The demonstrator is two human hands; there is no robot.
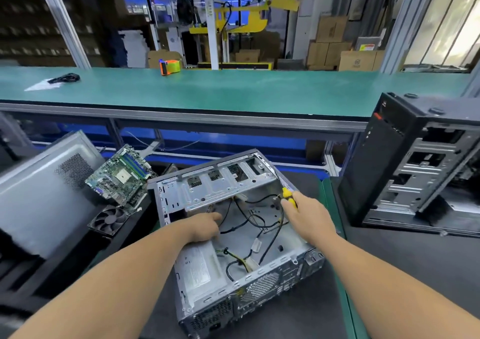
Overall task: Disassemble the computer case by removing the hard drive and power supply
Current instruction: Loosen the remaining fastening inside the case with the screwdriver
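An open metal computer case [291,268] lies on its side in front of me. The silver power supply [198,268] with a white label sits in its near-left corner. Loose black and yellow cables [255,221] trail across the case floor. The drive cage [220,185] spans the far side; no hard drive shows. My left hand [202,227] reaches into the case under the cage, fingers among the cables, resting over the power supply's far end. My right hand [307,216] grips a yellow-and-black screwdriver [288,195], its tip pointing toward the case's far right corner.
A removed motherboard [120,175] and a black fan [109,220] lie left of the case, beside a grey side panel [44,195]. A second black tower case [415,164] stands at right. A green bench [233,91] behind holds a tape dispenser [170,67].
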